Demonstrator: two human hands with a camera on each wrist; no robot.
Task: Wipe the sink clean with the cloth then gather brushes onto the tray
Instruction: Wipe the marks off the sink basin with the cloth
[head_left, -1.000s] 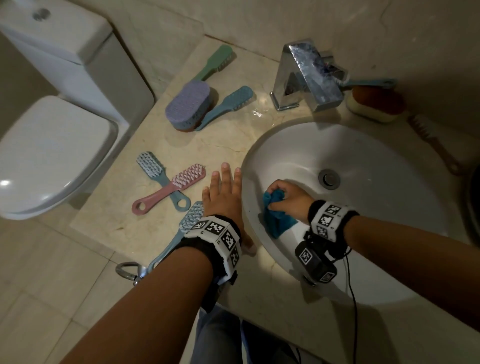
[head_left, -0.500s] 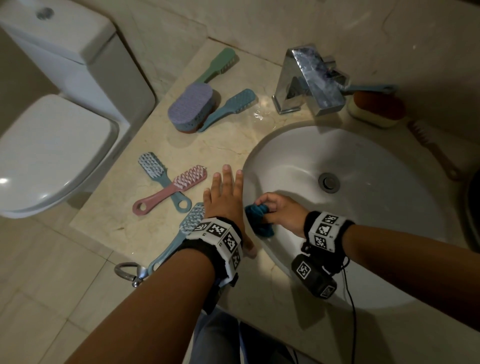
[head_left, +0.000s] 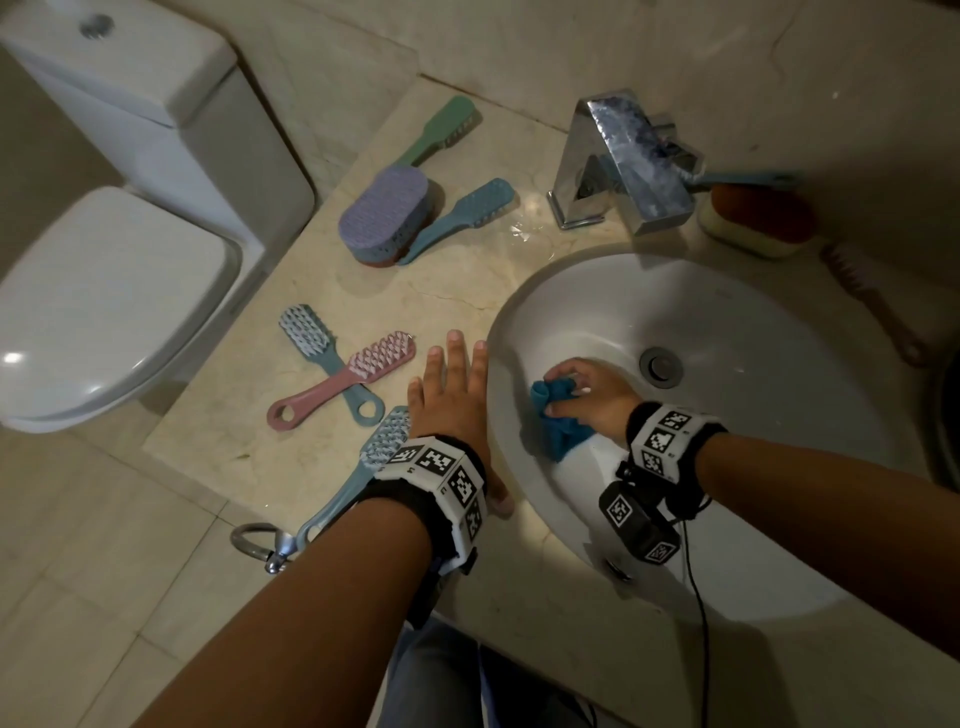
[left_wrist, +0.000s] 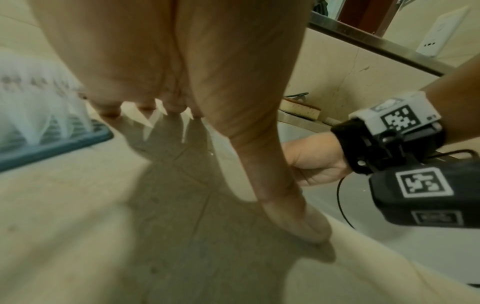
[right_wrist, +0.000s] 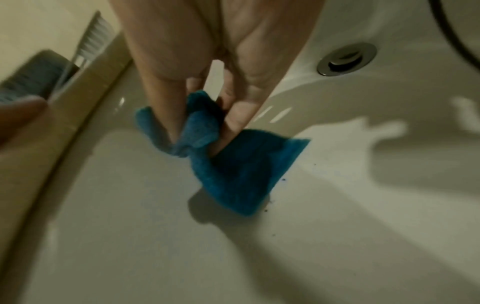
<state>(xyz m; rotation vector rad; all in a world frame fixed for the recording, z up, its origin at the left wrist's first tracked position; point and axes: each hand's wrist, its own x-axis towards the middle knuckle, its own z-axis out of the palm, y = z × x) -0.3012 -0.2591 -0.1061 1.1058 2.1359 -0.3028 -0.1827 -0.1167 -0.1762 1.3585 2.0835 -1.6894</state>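
Head view: marble counter (beige) beside toilet.

Marble counter (wet by tap): brushes, sponge, left hand.

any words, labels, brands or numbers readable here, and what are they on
No readable words, brands or numbers.
Left wristband: black-and-white square code markers only, no letters.
Right wristband: the same markers; tiny print beside one is too small to read.
Right wrist camera box: small label below its marker, blurred.

text: none legible | wrist bands: coded square markers only
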